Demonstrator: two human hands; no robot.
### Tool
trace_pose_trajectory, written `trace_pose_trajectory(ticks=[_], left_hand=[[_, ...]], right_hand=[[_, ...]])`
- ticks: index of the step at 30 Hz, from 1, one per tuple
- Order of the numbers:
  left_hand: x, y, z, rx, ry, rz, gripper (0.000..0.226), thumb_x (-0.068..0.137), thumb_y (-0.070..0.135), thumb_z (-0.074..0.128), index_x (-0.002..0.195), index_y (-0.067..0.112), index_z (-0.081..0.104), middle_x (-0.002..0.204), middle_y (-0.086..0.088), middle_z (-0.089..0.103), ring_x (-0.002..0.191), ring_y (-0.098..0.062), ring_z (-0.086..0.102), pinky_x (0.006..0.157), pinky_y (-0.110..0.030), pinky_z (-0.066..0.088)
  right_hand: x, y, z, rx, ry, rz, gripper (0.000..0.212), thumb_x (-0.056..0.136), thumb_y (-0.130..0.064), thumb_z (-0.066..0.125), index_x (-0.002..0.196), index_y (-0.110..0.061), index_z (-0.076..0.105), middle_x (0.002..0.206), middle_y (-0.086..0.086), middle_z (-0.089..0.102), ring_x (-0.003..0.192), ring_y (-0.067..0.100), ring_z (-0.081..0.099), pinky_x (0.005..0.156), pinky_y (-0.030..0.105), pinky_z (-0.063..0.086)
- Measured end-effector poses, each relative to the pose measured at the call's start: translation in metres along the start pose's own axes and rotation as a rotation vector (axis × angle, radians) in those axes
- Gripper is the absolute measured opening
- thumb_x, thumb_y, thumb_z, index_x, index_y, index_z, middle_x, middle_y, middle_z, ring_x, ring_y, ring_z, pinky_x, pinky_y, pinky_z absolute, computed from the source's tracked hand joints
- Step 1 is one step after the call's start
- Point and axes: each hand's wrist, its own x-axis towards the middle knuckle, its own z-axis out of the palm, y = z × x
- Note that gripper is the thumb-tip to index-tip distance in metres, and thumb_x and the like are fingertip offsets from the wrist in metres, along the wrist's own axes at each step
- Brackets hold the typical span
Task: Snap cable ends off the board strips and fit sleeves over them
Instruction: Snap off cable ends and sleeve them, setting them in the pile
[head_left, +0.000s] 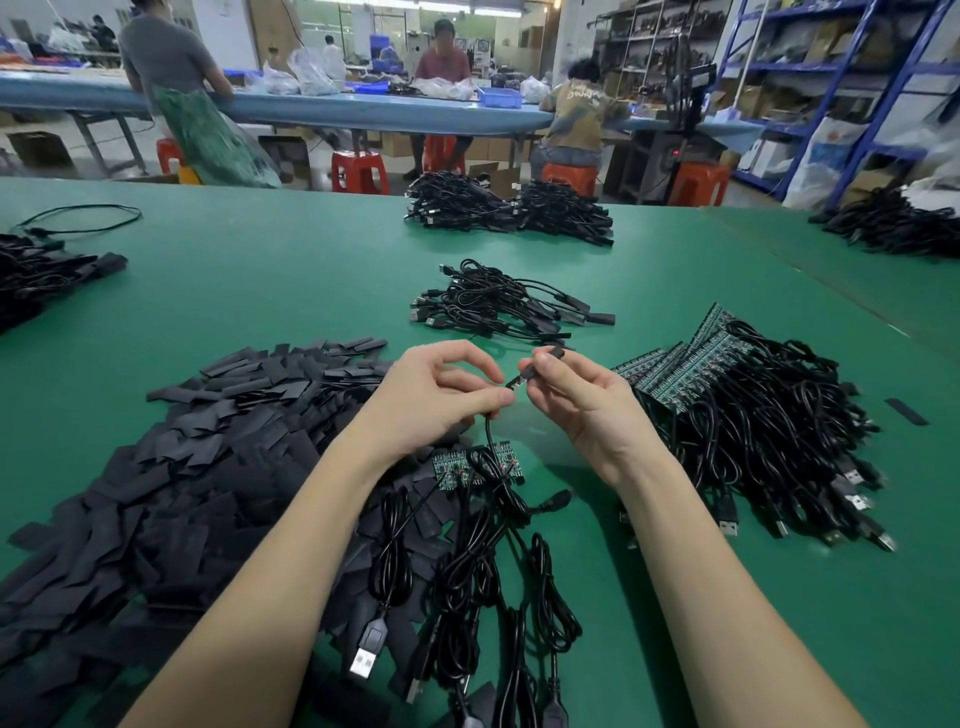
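My left hand (441, 395) pinches a thin black cable (488, 431) just above a small green board strip (470, 465) lying on the green surface (260, 291). My right hand (576, 400) pinches a black sleeve (535, 366) over the cable's end. A big pile of flat sleeves (208, 467) sits to my left. More board strips with cables (727, 395) lie to my right.

Past my green table (260, 270) I see a long blue bench (363, 111) with three people working at it, red stools (359, 172) underneath, a blue bin (500, 97) on top, and blue shelving (841, 78) far right.
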Motion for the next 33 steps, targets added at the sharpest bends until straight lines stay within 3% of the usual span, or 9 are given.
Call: trace_pose_trajectory(ticks=[8,16,25,33], left_hand=[[0.001,-0.005,0.010,-0.013,0.090,0.092,0.012,0.076,0.021,0.087,0.087,0.022,0.082,0.081,-0.004,0.078,0.073,-0.020,0.076,0.076,-0.026,0.058],[0.002,-0.008,0.011,0.065,0.099,0.116,0.008,0.078,0.018,0.086,0.085,0.020,0.082,0.072,0.002,0.076,0.062,-0.004,0.068,0.063,-0.012,0.048],[0.000,-0.006,0.013,-0.027,0.075,0.166,0.011,0.077,0.020,0.087,0.085,0.026,0.082,0.078,0.000,0.078,0.069,-0.009,0.072,0.066,-0.014,0.051],[0.001,-0.003,0.013,-0.034,0.109,0.171,0.021,0.074,0.011,0.088,0.075,0.027,0.074,0.078,-0.004,0.077,0.070,-0.014,0.074,0.068,-0.018,0.054]], right_hand=[[0.004,0.000,-0.001,0.018,0.088,0.036,0.009,0.084,-0.007,0.075,0.090,0.000,0.075,0.088,0.011,0.076,0.071,0.012,0.070,0.073,0.020,0.060],[0.006,0.005,0.000,-0.015,0.059,0.054,0.012,0.080,-0.011,0.078,0.085,-0.001,0.076,0.089,0.012,0.075,0.073,0.012,0.069,0.070,0.019,0.059],[0.002,0.004,0.000,0.013,0.023,0.078,0.008,0.086,-0.010,0.074,0.085,-0.004,0.078,0.091,0.012,0.075,0.079,0.015,0.071,0.071,0.020,0.059],[0.001,0.006,0.000,-0.026,-0.029,0.094,0.018,0.077,-0.016,0.079,0.090,-0.005,0.076,0.092,0.011,0.076,0.077,0.013,0.072,0.070,0.019,0.059]])
